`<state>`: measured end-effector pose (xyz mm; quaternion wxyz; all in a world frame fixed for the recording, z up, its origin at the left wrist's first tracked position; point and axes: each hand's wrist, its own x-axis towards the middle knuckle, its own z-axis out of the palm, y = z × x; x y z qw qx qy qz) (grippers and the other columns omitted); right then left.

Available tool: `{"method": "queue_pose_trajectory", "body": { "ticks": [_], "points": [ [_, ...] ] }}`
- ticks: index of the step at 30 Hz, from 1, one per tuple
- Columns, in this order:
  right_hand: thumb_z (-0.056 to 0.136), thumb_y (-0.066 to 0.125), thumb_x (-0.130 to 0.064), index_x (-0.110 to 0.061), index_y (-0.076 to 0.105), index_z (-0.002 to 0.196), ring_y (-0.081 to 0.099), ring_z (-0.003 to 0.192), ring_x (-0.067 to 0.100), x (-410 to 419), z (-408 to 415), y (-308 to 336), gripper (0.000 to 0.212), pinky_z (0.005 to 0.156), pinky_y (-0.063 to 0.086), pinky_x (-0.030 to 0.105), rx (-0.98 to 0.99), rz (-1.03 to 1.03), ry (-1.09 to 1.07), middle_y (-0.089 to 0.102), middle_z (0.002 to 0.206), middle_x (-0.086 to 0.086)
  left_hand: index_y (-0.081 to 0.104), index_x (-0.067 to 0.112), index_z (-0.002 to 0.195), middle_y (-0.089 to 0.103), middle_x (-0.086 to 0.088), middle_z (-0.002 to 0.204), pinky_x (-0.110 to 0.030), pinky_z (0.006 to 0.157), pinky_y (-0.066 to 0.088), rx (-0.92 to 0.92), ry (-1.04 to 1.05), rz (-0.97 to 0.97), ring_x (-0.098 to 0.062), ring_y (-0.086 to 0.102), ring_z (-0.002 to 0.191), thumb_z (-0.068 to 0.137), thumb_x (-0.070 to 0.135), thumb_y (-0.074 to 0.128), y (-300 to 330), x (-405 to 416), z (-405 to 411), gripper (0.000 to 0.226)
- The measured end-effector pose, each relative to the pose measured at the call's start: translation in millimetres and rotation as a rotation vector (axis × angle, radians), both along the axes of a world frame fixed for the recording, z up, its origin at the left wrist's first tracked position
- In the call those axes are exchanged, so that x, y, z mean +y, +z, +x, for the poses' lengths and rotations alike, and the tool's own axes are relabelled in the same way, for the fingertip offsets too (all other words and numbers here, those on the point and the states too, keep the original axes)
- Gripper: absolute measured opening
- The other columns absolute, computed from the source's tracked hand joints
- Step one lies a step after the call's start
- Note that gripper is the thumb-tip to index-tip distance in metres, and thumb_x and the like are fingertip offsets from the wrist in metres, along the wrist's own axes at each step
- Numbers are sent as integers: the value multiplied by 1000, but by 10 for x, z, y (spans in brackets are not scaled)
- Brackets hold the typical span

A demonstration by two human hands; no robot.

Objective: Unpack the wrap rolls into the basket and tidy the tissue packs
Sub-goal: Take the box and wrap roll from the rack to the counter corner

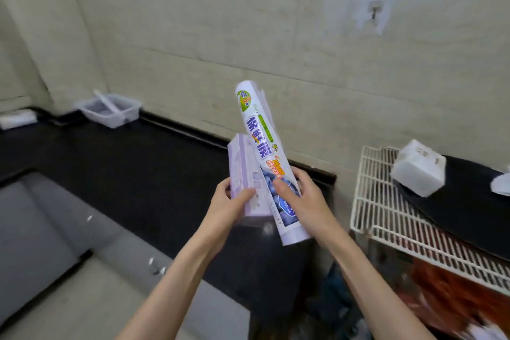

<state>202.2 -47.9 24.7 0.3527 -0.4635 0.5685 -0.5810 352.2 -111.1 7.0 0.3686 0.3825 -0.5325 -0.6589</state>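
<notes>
My right hand (303, 201) grips a long white wrap roll (262, 146) printed with blue characters and a blueberry picture, tilted up and to the left. My left hand (229, 207) holds a pale purple box (244, 171) pressed against the roll's left side. Both are held above the dark counter (124, 163). A clear plastic basket (110, 110) with a white stick-like item in it sits at the far left against the wall. A white tissue pack (418, 168) lies on a black surface at the right.
A white wire rack (386, 215) stands at the right, with orange-red things below it. A grey sink (41, 229) lies at the lower left. A tiled wall with a small hook (374, 12) runs behind the counter. Another white pack (16, 120) lies at the far left.
</notes>
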Motion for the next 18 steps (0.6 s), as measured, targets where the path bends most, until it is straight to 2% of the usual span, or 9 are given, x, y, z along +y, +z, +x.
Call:
{"method": "queue_pose_trajectory", "body": {
  "ticks": [5, 8, 11, 16, 18],
  "points": [
    [81, 68, -27, -25, 54, 108, 70, 75, 4, -853, 1426, -120, 31, 56, 52, 14, -51, 59, 168, 68, 98, -7, 47, 17, 127, 64, -7, 119, -48, 97, 49, -80, 203, 5, -22, 65, 104, 72, 43, 71, -115, -635, 1654, 66],
    [81, 69, -24, -20, 54, 112, 70, 72, 5, -1298, 2247, -215, 35, 55, 52, 15, -60, 94, 251, 69, 95, -5, 50, 15, 125, 66, -7, 117, -47, 98, 48, -126, 340, 3, -22, 65, 103, 74, 40, 68, -175, -971, 2644, 60],
    [81, 69, -25, -21, 53, 112, 71, 73, 7, -1711, 2931, -265, 35, 55, 53, 16, -75, 115, 321, 69, 97, -3, 52, 15, 124, 67, -4, 116, -40, 96, 49, -105, 439, -10, -18, 66, 101, 83, 33, 64, -221, -1269, 3438, 46],
    [81, 69, -26, -20, 53, 112, 70, 70, 4, -2396, 3763, -326, 35, 53, 51, 14, -98, 119, 399, 68, 96, -3, 51, 12, 125, 68, -4, 114, -26, 81, 50, -80, 567, 16, -15, 67, 99, 87, 28, 59, -344, -1677, 4334, 41],
    [81, 68, -28, -20, 53, 112, 69, 69, 2, -2681, 4008, -372, 36, 53, 50, 13, -102, 128, 421, 68, 96, -3, 51, 12, 125, 68, -5, 114, -29, 85, 50, -77, 600, 36, -17, 66, 100, 88, 28, 59, -389, -1870, 4576, 42]
  ]
}}
